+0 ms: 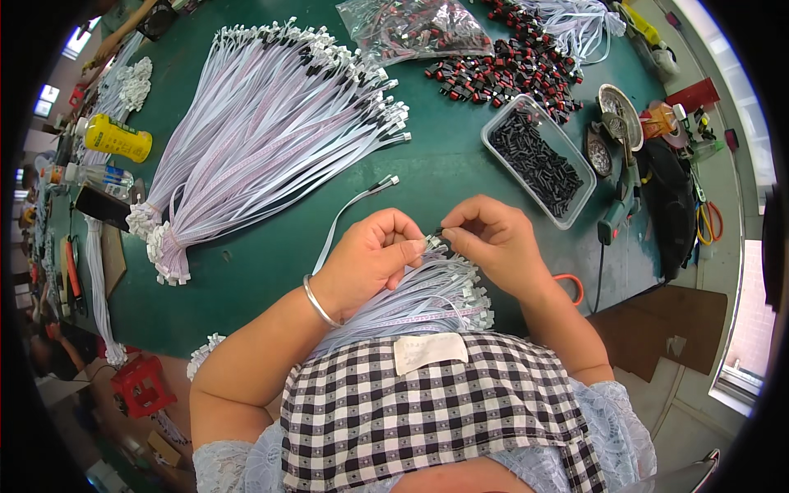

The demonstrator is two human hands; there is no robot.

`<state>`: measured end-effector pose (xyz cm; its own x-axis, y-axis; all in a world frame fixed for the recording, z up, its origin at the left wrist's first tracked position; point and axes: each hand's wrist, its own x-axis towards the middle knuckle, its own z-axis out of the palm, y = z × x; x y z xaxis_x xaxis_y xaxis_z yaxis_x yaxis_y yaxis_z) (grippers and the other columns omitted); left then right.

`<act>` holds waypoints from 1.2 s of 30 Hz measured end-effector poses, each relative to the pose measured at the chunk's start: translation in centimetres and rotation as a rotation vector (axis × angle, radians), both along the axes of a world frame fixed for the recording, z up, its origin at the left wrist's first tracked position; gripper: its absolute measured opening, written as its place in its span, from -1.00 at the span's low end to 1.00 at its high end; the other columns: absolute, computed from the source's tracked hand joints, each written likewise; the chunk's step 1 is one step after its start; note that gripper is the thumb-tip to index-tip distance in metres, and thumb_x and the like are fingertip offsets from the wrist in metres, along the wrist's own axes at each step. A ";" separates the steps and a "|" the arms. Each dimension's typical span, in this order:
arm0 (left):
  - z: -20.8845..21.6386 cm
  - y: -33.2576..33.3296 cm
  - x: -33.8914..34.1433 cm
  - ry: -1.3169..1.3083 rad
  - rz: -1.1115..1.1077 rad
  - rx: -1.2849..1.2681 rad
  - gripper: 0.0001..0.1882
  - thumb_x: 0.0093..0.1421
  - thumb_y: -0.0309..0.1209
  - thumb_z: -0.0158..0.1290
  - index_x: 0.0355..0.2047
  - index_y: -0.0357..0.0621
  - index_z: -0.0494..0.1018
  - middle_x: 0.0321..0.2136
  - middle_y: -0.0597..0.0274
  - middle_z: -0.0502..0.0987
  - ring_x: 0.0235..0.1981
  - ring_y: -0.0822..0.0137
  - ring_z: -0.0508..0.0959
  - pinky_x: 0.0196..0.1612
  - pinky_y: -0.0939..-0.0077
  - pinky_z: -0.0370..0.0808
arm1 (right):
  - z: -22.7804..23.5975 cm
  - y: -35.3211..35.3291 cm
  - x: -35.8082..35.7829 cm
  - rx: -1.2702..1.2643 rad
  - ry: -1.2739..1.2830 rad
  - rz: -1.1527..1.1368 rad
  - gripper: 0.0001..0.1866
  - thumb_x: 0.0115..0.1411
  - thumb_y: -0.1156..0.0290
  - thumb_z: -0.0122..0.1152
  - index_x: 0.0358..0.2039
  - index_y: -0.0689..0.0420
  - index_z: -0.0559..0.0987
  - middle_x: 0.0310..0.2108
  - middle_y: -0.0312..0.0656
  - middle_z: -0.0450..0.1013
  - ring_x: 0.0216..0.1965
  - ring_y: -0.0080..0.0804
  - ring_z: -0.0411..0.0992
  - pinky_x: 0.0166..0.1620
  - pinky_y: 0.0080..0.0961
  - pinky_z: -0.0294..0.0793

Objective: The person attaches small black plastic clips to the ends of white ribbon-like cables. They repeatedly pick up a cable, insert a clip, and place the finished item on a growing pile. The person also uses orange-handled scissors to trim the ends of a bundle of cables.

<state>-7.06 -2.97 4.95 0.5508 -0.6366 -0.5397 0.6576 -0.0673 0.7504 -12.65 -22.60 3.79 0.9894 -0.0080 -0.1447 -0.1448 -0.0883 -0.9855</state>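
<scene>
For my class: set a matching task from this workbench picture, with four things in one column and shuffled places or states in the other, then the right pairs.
Column one
1. Left hand
2. Clear plastic tub
3. Large cable bundle
4. Yellow bottle

Column two
A. Fanned out on the green table, with white connectors at the ends
B. Just left of the fanned-out cables
C. Has a silver bracelet at its wrist
D. Filled with short black pieces

Right pairs
1–C, 2–D, 3–A, 4–B
</scene>
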 end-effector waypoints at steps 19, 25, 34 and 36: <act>-0.2 0.1 0.1 -0.005 -0.014 0.000 -0.92 0.23 -0.49 0.05 -0.29 -0.20 0.40 -0.50 0.22 0.48 -0.67 0.63 0.30 -0.60 0.80 0.25 | 0.4 0.0 0.1 -0.102 -0.058 0.063 -0.92 0.08 0.60 0.22 -0.37 0.24 0.55 -0.44 -0.25 0.48 -0.44 -0.58 0.43 -0.36 -0.64 0.42; -0.2 0.3 0.2 0.013 -0.033 -0.005 -0.92 0.23 -0.47 0.06 -0.29 -0.18 0.40 -0.49 0.22 0.48 -0.66 0.62 0.31 -0.60 0.79 0.25 | -0.2 -0.1 0.1 -0.094 -0.130 0.074 -0.91 0.08 0.60 0.22 -0.35 0.24 0.56 -0.41 -0.24 0.49 -0.41 -0.57 0.45 -0.33 -0.62 0.44; -0.6 0.3 0.3 0.046 -0.023 -0.021 -0.91 0.23 -0.45 0.06 -0.30 -0.17 0.41 -0.50 0.26 0.47 -0.65 0.61 0.33 -0.58 0.79 0.26 | -0.3 -0.1 0.1 -0.033 -0.060 0.085 -0.91 0.10 0.59 0.22 -0.34 0.25 0.55 -0.39 -0.24 0.49 -0.39 -0.55 0.46 -0.30 -0.62 0.45; -0.7 0.4 0.2 0.032 -0.029 -0.018 -0.91 0.23 -0.45 0.07 -0.30 -0.17 0.41 -0.50 0.27 0.47 -0.64 0.62 0.33 -0.58 0.80 0.27 | -0.3 -0.1 0.2 -0.034 -0.078 0.090 -0.91 0.10 0.60 0.22 -0.34 0.25 0.55 -0.39 -0.24 0.49 -0.38 -0.55 0.46 -0.30 -0.62 0.45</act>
<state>-6.84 -2.61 4.26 0.5147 -0.6618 -0.5451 0.6790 -0.0736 0.7304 -12.46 -22.72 3.44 0.9946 0.0779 -0.0681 -0.0575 -0.1311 -0.9897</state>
